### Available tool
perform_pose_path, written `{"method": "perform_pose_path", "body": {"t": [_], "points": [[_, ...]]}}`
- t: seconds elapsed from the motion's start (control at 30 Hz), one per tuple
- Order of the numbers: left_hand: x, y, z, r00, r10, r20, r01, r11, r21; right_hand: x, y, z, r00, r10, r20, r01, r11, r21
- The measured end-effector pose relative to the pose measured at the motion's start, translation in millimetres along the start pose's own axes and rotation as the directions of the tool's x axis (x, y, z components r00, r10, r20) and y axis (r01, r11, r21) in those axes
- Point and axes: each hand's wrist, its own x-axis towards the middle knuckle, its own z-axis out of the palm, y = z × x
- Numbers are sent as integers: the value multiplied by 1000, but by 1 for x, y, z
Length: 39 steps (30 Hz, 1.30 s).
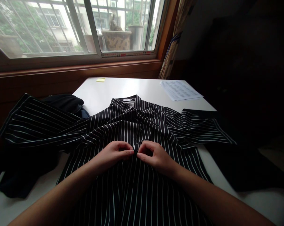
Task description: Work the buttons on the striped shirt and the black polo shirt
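Shirt of black, white-striped cloth lies across the glossy white table, its front pinched by the bare left hand and bare right hand over that table's near half, seemingly to align edges, which next calls for precise, even finger pressure.

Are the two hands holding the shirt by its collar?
No, the left hand and right hand pinch the front of the shirt, below its collar.

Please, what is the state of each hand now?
Left hand: closed, pinching the striped shirt at its front.
Right hand: closed, pinching the striped shirt, too.
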Motion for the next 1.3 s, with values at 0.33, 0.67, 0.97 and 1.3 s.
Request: {"method": "perform_pose_path", "body": {"t": [0.33, 0.67, 0.97, 1.3], "points": [[1, -3, -1, 1000, 29, -9, -28, 995, 94, 0, 2, 2, 1000, -11, -17, 10, 999, -33], [0, -3, 0, 983, 178, -38, -165, 960, 225, 1, 4, 2, 999, -17, -39, 16, 999, -46], [1, -8, -2, 984, 175, 5, -173, 963, 205, 1, 6, 1, 999, -51, -15, 50, 997, -56], [1, -8, -2, 982, 184, -36, -174, 966, 190, 1, 12, 4, 982, -116, -150, 105, 991, -82]]}}
